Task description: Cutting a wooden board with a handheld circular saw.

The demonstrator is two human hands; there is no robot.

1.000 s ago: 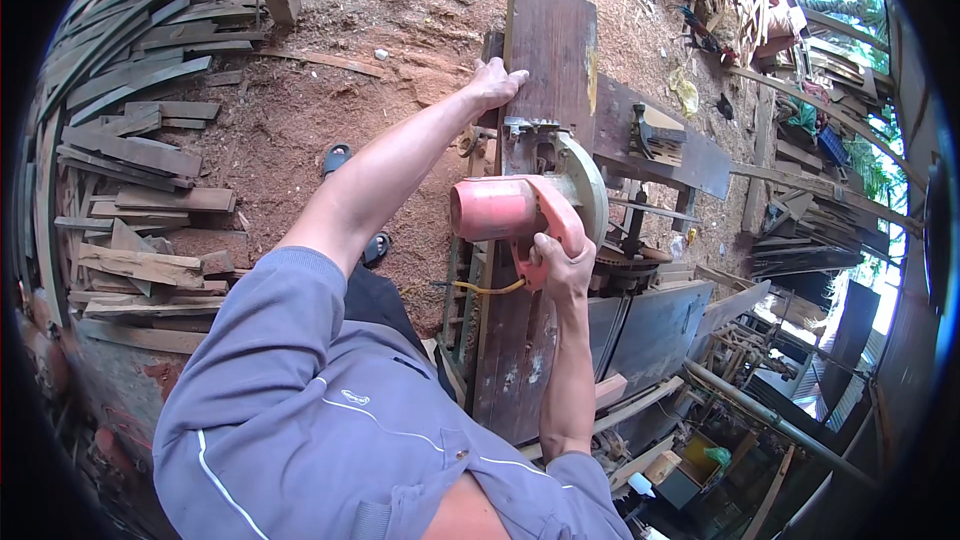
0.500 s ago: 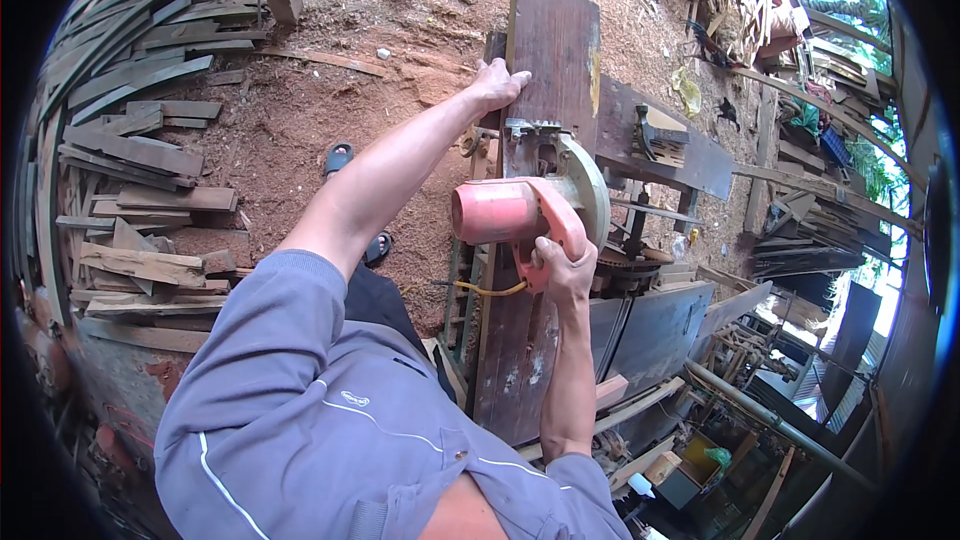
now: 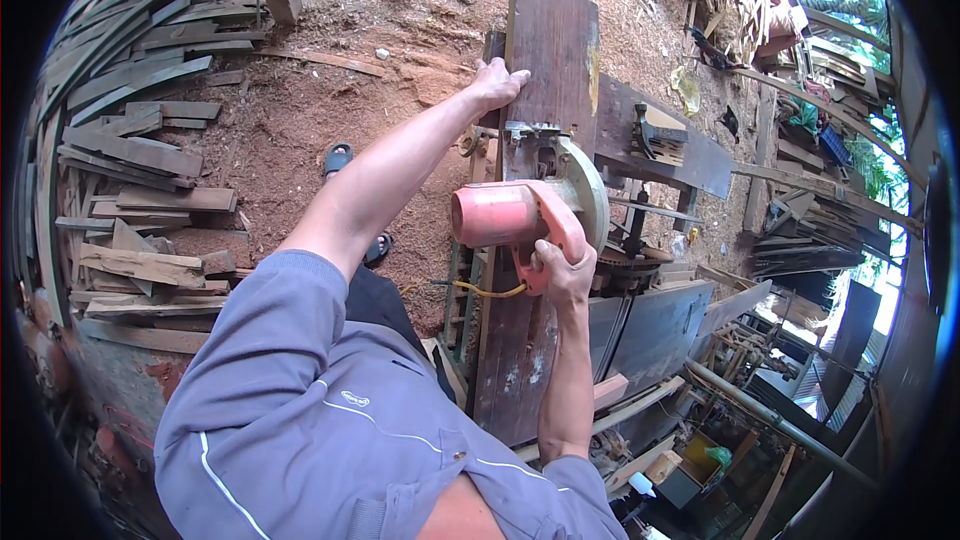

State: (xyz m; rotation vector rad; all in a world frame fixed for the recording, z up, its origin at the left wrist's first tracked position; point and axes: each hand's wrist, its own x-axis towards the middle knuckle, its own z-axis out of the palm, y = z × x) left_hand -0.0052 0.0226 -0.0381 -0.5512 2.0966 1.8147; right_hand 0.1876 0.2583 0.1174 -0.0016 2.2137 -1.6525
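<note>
Along the left edge, weathered wooden planks [image 3: 130, 180] are stacked on the sawdust-covered ground [image 3: 290, 110]. Further right, the left hand [image 3: 496, 83] is laid flat, fingers spread, on the near edge of a long dark board [image 3: 545, 50]. On that board a pink circular saw [image 3: 525, 210] is rested, and its handle is gripped by the closed right hand [image 3: 562, 270].

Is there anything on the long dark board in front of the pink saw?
Nothing visible lies on the board ahead of the saw. Only the left hand rests at its left edge, beside the saw's path. The right hand has its grip on the handle.
</note>
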